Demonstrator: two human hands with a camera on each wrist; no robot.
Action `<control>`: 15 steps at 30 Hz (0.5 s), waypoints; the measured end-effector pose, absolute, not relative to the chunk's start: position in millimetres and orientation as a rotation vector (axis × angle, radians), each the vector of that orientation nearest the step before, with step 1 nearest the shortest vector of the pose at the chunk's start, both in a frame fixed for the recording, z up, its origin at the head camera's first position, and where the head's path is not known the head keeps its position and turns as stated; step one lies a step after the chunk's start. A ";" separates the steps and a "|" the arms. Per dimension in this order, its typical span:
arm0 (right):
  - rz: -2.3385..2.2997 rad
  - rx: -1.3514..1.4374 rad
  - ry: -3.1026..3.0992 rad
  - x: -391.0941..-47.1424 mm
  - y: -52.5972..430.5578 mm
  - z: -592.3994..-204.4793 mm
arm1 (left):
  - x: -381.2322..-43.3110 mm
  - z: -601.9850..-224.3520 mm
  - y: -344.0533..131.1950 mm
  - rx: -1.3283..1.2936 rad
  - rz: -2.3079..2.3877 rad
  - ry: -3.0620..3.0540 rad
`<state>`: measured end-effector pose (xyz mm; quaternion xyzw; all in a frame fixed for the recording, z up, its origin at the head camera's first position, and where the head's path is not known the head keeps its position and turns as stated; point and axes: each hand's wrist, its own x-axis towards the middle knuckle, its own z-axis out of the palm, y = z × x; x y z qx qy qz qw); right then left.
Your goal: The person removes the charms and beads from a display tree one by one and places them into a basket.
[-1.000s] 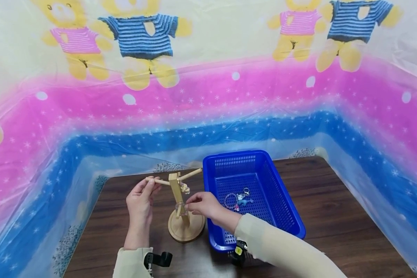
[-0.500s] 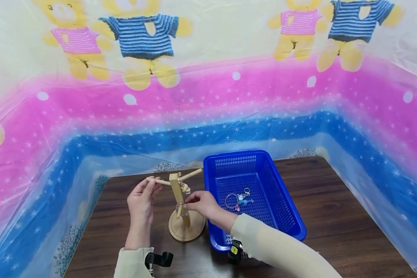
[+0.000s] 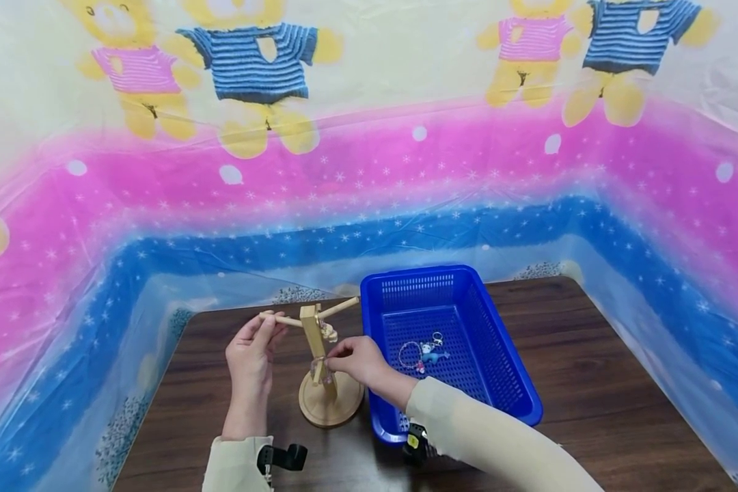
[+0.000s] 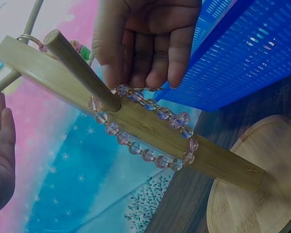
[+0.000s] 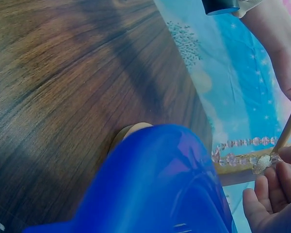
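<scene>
A wooden stand (image 3: 313, 333) with a round base stands on the table, its pegs reaching out from an upright post. My left hand (image 3: 250, 359) pinches the tip of the upper left peg between thumb and fingers. Lower down, a bracelet of clear and pinkish beads (image 4: 148, 155) hangs looped around a peg and the post. My right hand (image 3: 364, 362) pinches this bracelet at its upper end, close to the peg; a pale metallic charm (image 5: 262, 164) shows beside those fingertips. A small charm on a ring (image 3: 329, 333) hangs higher on the stand.
A blue plastic basket (image 3: 512, 348) stands right of the stand, under my right forearm. Inside lie a beaded bracelet (image 3: 408, 354) and a blue figure keychain (image 3: 430, 354). Behind the dark wooden table (image 3: 609, 389) hangs a bear-printed cloth (image 3: 369, 164).
My right wrist and sleeve have shifted slightly left, with the fingertips still at the bracelet. The left hand keeps its hold on the peg.
</scene>
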<state>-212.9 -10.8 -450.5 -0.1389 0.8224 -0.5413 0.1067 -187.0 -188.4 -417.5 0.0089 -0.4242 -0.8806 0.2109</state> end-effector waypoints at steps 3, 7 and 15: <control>-1.601 -0.402 2.415 -212.9 -11.4 -451.2 | -186.3 -417.6 -188.7 0.023 -2.447 -1.183; -1.630 -0.398 2.402 -212.5 -13.8 -453.6 | -185.5 -417.5 -188.8 0.030 -2.441 -1.192; -1.670 -0.390 2.375 -209.9 -15.8 -454.7 | -186.2 -417.6 -188.8 0.020 -2.439 -1.191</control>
